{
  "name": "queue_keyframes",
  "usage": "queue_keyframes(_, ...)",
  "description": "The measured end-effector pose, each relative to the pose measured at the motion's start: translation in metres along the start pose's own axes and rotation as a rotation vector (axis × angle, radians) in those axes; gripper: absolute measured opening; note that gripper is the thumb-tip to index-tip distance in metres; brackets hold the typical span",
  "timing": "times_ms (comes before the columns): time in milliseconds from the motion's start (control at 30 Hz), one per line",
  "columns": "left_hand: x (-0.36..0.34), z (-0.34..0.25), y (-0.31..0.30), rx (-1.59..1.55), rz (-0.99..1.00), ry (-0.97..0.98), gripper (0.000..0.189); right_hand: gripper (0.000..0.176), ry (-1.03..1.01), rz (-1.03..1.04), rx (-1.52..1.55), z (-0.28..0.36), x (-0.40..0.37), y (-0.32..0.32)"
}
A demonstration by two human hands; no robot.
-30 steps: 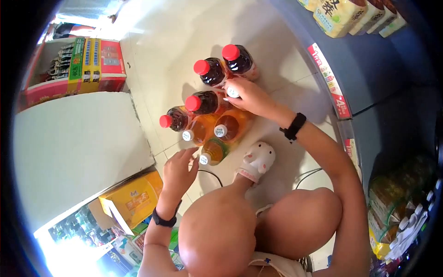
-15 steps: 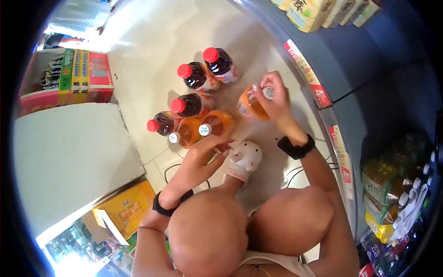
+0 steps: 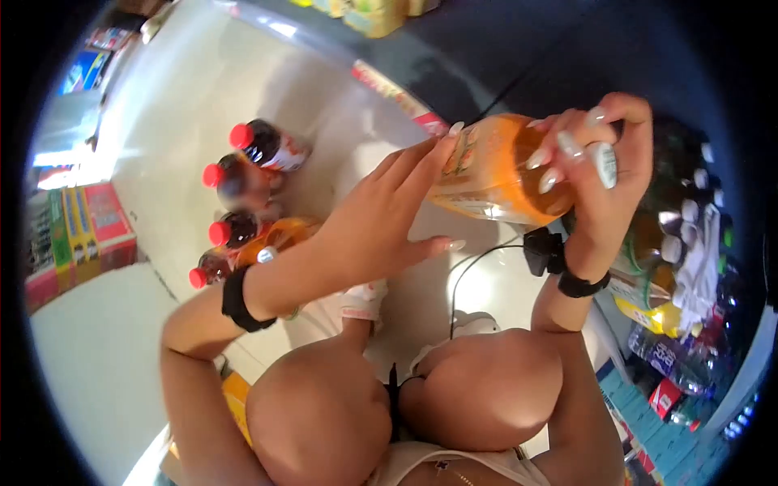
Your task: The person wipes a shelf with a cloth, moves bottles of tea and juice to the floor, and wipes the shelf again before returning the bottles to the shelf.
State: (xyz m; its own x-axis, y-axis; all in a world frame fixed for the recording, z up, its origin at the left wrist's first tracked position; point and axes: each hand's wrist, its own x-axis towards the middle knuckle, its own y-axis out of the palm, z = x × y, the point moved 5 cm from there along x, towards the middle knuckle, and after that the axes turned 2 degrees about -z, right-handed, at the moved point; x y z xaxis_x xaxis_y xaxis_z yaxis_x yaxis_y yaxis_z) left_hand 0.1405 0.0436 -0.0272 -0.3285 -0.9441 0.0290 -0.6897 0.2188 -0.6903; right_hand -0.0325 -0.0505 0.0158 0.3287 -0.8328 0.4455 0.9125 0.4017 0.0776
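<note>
My right hand grips an orange drink bottle around its neck, near the white cap. The bottle is tilted on its side, its base pointing left. My left hand reaches to the base end, fingers stretched out with fingertips at the label and the thumb spread below. On the floor to the left stand several dark drink bottles with red caps. Beside them is another orange bottle, partly hidden behind my left forearm.
A dark shelf with a red and white price strip runs along the right. Bottles and a white cloth crowd its lower part. Cartons stand at far left. A black cable hangs near my knees.
My right hand has lifted the orange bottle from the floor and tipped it, moving right. My left hand has moved across to its base. The view has swung right.
</note>
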Motion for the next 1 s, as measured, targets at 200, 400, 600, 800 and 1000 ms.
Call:
queue_keyframes(200, 0.089, -0.005, 0.049, -0.175, 0.003, 0.263, 0.102, 0.035, 0.022, 0.031, -0.368, 0.011, -0.008, -0.036)
queue_keyframes(400, 0.173, -0.005, 0.094, -0.258, 0.202, 0.229, 0.086, 0.020, 0.149, -0.106, -0.281, -0.005, 0.001, -0.086)
queue_keyframes(600, 0.192, -0.012, 0.100, -0.290, 0.088, 0.380, 0.080, 0.033, -0.004, -0.039, -1.272, 0.020, -0.013, -0.079)
queue_keyframes(800, 0.214, -0.011, 0.121, -0.411, 0.051, 0.429, 0.078, 0.053, 0.325, 0.139, -1.497, 0.041, -0.026, -0.091)
queue_keyframes(1000, 0.218, -0.010, 0.131, -0.340, -0.022, 0.426, 0.079, 0.043, 0.277, 0.366, -1.621, 0.032, 0.007, -0.119)
